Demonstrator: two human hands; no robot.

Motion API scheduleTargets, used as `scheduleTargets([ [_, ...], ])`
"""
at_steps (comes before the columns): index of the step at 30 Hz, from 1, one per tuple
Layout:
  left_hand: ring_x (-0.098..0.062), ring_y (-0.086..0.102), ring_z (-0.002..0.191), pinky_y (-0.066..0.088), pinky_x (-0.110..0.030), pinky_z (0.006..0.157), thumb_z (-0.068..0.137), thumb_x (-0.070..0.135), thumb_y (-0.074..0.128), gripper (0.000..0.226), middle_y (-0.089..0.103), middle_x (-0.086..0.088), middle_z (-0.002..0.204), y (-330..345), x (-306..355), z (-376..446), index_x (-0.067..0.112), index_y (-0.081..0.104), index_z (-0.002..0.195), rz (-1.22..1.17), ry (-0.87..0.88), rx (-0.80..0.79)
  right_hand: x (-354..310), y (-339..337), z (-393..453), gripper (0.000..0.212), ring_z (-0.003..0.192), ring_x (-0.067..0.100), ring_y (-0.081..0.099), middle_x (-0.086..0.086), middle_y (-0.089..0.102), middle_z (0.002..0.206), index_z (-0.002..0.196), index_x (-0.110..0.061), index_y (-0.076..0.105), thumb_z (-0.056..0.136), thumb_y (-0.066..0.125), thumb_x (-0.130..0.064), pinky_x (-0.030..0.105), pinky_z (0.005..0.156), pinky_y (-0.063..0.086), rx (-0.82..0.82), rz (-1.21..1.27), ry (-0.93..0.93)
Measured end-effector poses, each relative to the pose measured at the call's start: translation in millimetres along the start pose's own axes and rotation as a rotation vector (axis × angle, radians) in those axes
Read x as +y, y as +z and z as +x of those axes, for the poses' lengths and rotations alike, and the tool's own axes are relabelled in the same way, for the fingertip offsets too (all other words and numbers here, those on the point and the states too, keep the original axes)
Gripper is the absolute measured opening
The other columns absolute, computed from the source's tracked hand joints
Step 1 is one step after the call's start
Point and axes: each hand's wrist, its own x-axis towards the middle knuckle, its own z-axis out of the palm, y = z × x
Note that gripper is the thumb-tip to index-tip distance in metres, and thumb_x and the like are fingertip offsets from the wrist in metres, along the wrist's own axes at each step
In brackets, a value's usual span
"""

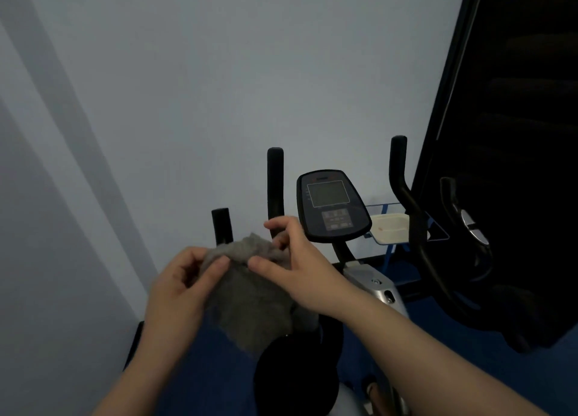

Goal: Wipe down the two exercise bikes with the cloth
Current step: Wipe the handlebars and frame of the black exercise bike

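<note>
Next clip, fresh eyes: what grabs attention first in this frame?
First, the grey cloth, bunched at lower centre and pinched between the left hand and the right hand. Just behind them stands the exercise bike's console with its dark square screen, flanked by upright black handlebars. A large dark panel fills the right edge against the pale wall.

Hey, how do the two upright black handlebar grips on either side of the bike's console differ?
The left handlebar grip stands straight, and its lower end is hidden behind the right hand. The right handlebar grip reaches higher in the picture and bends outward below, fully in view. Both are black with rounded tops, flanking the console.
</note>
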Motion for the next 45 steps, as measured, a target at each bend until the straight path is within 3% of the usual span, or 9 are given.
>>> scheduleTargets([
  [6,-0.007,0.065,0.07,0.05,-0.017,0.058,0.075,0.036,0.064,0.016,0.07,-0.001,0.078,-38.2,15.5,-13.5,0.024,0.07,0.083,0.08,-0.011,-0.066,-10.4,30.9,-8.8,0.02,0.073,0.002,0.057,0.003,0.062,0.09,0.098,-0.022,0.051,0.091,0.066,-0.033,0.018,0.061,0.047,0.066,0.072,-0.091],
  [11,-0.016,0.071,0.09,0.055,-0.017,0.07,0.076,0.032,0.064,0.023,0.076,-0.003,0.096,-70.5,18.3,-28.1,0.028,0.076,0.096,-0.052,-0.159,-0.234,-17.2,62.4,-9.7,0.015,0.071,0.0,0.055,-0.015,0.06,0.074,0.081,-0.029,0.058,0.097,0.059,-0.028,0.02,0.067,0.043,0.053,0.048,-0.098],
  [18,-0.029,0.068,0.105,0.057,-0.034,0.088,0.086,0.024,0.06,0.03,0.073,-0.013,0.109,-121.0,21.3,-50.6,0.014,0.073,0.111,-0.216,-0.242,-0.32,-20.8,146.8,-31.3,0.023,0.106,0.0,0.063,-0.013,0.071,0.11,0.115,-0.029,0.07,0.098,0.054,-0.032,0.025,0.095,0.049,0.143,0.138,0.029],
  [22,-0.029,0.068,0.105,0.055,-0.035,0.091,0.088,0.026,0.058,0.029,0.073,-0.012,0.109,-163.9,16.8,-69.2,0.015,0.072,0.112,-0.173,-0.251,-0.387,-9.9,219.7,-82.2,0.038,0.118,-0.011,0.051,-0.025,0.06,0.127,0.129,-0.037,0.056,0.093,0.052,-0.046,0.006,0.094,0.04,0.295,0.31,0.096],
  [26,-0.026,0.07,0.101,0.056,-0.027,0.08,0.089,0.026,0.059,0.026,0.074,-0.011,0.105,-202.3,4.0,-99.7,0.016,0.074,0.108,-0.165,-0.292,-0.45,0.8,295.8,-129.0,0.042,0.121,-0.001,0.054,-0.019,0.062,0.125,0.129,-0.029,0.054,0.089,0.059,-0.04,0.011,0.093,0.044,0.218,0.498,0.166],
  [32,-0.027,0.069,0.097,0.056,-0.031,0.08,0.088,0.028,0.059,0.032,0.073,-0.012,0.1,-238.1,-20.4,-145.9,0.01,0.069,0.113,-0.072,-0.305,-0.499,6.5,352.3,-170.4,0.043,0.112,0.022,0.065,0.007,0.07,0.116,0.117,-0.004,0.044,0.085,0.068,-0.022,0.029,0.088,0.053,0.171,0.696,0.254],
  [38,-0.015,0.07,0.092,0.054,-0.02,0.073,0.086,0.034,0.06,0.032,0.074,-0.002,0.098,-253.5,-27.3,-168.9,0.017,0.07,0.111,-0.048,-0.263,-0.467,8.9,361.1,-202.0,0.029,0.099,0.017,0.068,0.0,0.071,0.104,0.107,-0.015,0.061,0.086,0.074,-0.031,0.027,0.08,0.054,0.118,0.452,0.291],
  [42,-0.004,0.068,0.086,0.053,-0.014,0.07,0.092,0.027,0.061,0.015,0.074,0.009,0.094,-268.1,-43.8,-181.5,0.027,0.071,0.103,0.129,-0.212,-0.29,7.8,339.9,-216.4,0.01,0.087,0.018,0.068,0.002,0.071,0.092,0.095,-0.018,0.068,0.089,0.07,-0.026,0.034,0.076,0.057,0.148,0.264,0.314],
  [45,-0.013,0.067,0.084,0.049,-0.015,0.065,0.095,0.018,0.06,0.013,0.072,0.004,0.086,-291.3,-66.6,-191.4,0.025,0.07,0.094,0.263,-0.255,-0.195,2.0,315.0,-222.9,0.004,0.086,0.012,0.067,-0.003,0.071,0.089,0.094,-0.019,0.071,0.089,0.07,-0.02,0.035,0.08,0.055,0.112,0.115,0.299],
])
